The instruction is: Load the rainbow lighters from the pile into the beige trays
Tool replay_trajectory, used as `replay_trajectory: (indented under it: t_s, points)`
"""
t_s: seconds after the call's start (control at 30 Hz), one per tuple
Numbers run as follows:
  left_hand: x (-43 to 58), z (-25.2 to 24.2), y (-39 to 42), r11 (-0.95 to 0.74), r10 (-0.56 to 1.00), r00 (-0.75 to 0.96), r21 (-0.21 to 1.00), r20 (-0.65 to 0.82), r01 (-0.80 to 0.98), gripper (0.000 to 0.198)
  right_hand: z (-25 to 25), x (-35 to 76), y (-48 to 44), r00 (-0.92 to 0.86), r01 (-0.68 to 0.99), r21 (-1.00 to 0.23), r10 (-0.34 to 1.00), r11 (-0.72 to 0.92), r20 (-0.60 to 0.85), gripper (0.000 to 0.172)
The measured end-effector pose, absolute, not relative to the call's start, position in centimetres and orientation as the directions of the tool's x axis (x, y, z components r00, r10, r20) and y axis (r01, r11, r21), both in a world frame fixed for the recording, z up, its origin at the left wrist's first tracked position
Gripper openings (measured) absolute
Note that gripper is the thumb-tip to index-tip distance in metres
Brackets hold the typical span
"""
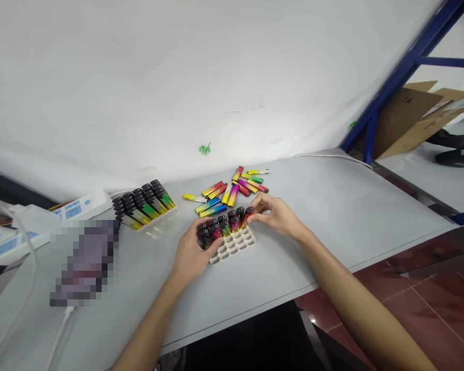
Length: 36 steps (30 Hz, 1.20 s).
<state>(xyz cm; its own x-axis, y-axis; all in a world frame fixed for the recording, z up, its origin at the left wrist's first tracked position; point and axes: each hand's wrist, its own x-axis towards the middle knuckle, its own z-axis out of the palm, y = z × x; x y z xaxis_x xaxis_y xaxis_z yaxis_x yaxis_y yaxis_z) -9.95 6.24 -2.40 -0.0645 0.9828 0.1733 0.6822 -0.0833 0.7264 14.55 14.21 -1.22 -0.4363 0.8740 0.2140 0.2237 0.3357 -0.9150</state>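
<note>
A white tray [235, 248] with rows of slots sits on the table in front of me. Its far rows hold upright lighters [224, 225] with black tops and coloured bodies; the near slots are bare. Wrapped round the tray's left end, my left hand [191, 252] has its thumb against the lighters there, and its other fingers are partly hidden. At the far right corner, my right hand [274, 214] pinches a red lighter [247, 216] standing at the slots. Behind the tray lies a loose pile of shiny, colourful lighters [234, 193].
To the left stands another tray [154, 225] packed with upright lighters [143, 203]. Power strips [75, 207], a white cable [64, 330] and a pixelated object [87, 263] occupy the table's left side. Beyond the right end are a blue frame [394, 72] and cardboard boxes [410, 118].
</note>
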Motion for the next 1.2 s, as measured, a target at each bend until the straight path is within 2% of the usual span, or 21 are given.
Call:
replay_trajectory:
  t_s: [0.23, 0.47, 0.57, 0.63, 0.7, 0.77, 0.83, 0.97, 1.07, 1.13, 1.2]
  points:
    - [-9.8, -2.1, 6.1, -0.089, 0.985, -0.057, 0.766, 0.162, 0.637, 0.049, -0.6, 14.6, 13.9, -0.430, 0.283, -0.891, 0.878, 0.354, 0.212, 0.027]
    - [-9.9, -2.8, 6.2, -0.114, 0.986, -0.036, 0.822, 0.162, 0.558, 0.060, -0.7, 14.2, 13.5, -0.521, 0.345, -0.848, 0.834, 0.402, 0.183, 0.023]
    - [-10.1, -2.9, 6.3, -0.099, 0.989, -0.037, 0.827, 0.143, 0.554, 0.061, -0.7, 15.2, 16.0, -0.372, 0.428, -0.825, 0.904, 0.369, 0.212, 0.029]
    - [-10.2, -2.9, 6.4, -0.102, 0.989, -0.032, 0.823, 0.144, 0.559, 0.059, -0.7, 16.0, 19.0, -0.232, 0.574, -0.734, 0.931, 0.364, 0.281, 0.030]
    - [-10.3, -2.9, 6.5, -0.115, 0.988, -0.023, 0.823, 0.153, 0.556, 0.058, -0.6, 16.6, 22.4, -0.183, 0.716, -0.596, 0.922, 0.363, 0.342, 0.027]
    - [-10.4, -2.9, 6.6, -0.129, 0.987, -0.008, 0.824, 0.160, 0.551, 0.057, -0.8, 17.2, 25.3, -0.145, 0.831, -0.494, 0.957, 0.255, 0.251, 0.034]
    - [-10.4, -2.8, 6.7, -0.137, 0.988, 0.013, 0.825, 0.156, 0.548, 0.056, -1.1, 17.8, 27.2, -0.121, 0.851, -0.484, 0.973, 0.205, 0.199, 0.032]
    - [-10.4, -2.7, 6.8, -0.136, 0.989, 0.030, 0.832, 0.143, 0.538, 0.054, -2.2, 19.8, 27.3, -0.049, 0.837, -0.528, 0.981, 0.142, 0.186, 0.015]
    - [-10.4, -2.6, 6.8, -0.124, 0.991, 0.023, 0.831, 0.133, 0.543, 0.054, -2.3, 21.2, 25.8, 0.061, 0.791, -0.607, 0.977, 0.077, 0.203, 0.027]
    - [-10.5, -2.7, 6.9, -0.116, 0.992, 0.018, 0.831, 0.126, 0.544, 0.054, -1.7, 21.3, 24.6, 0.163, 0.657, -0.750, 0.956, 0.078, 0.243, 0.035]
    - [-10.5, -2.7, 7.0, -0.116, 0.992, 0.015, 0.831, 0.129, 0.545, 0.053, -0.6, 20.5, 23.2, 0.256, 0.308, -0.933, 0.928, 0.188, 0.272, 0.036]
